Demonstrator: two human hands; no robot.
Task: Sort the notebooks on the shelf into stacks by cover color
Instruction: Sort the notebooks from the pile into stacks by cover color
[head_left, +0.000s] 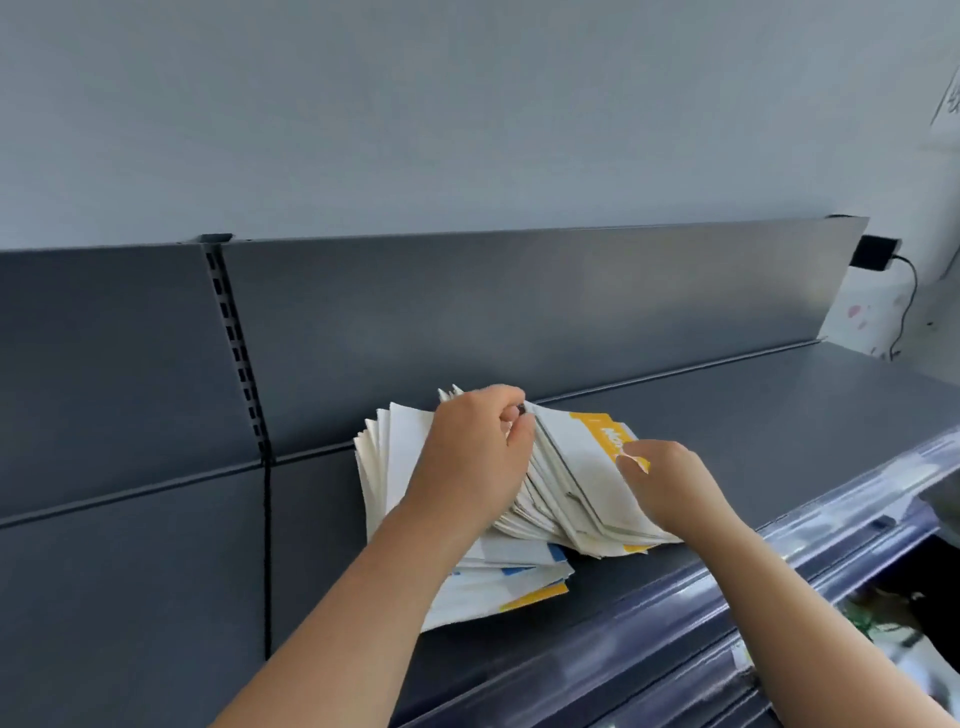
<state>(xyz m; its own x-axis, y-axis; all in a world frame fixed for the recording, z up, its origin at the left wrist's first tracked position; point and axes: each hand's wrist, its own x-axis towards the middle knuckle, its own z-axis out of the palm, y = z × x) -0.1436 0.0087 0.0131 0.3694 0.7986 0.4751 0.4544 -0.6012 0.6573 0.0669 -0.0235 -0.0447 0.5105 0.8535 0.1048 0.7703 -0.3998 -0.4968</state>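
Notebooks (498, 582) fanned on shelf (779, 415).
White covers with yellow or blue bands; left hand (475, 452) fingers clamp top edges, right hand (670, 483) apparently pinches one.

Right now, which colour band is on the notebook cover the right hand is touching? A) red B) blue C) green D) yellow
D: the right hand touches the yellow-banded notebook, which lies exposed on the pile while the left hand grips the lifted notebooks tilted up beside it.
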